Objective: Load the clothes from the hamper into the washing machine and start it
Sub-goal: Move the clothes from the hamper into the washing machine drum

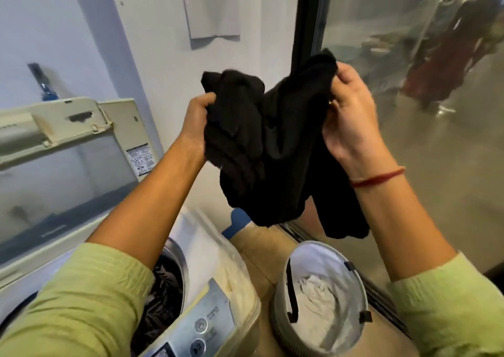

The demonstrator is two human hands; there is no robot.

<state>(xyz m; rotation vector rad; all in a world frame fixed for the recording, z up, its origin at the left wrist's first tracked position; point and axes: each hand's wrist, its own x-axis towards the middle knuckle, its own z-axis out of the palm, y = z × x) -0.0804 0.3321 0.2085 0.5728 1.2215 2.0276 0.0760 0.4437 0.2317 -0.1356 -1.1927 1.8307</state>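
Head view: left hand (pixel 200 113) and right hand (pixel 346 116) both grip a black cloth (pixel 261 143), mid frame, up above the hamper (pixel 316 258). Loading looks like the step now. Next, I think, it goes down into the washing machine (pixel 207 315), lower left.

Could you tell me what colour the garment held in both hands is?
The garment is plain black; head view.
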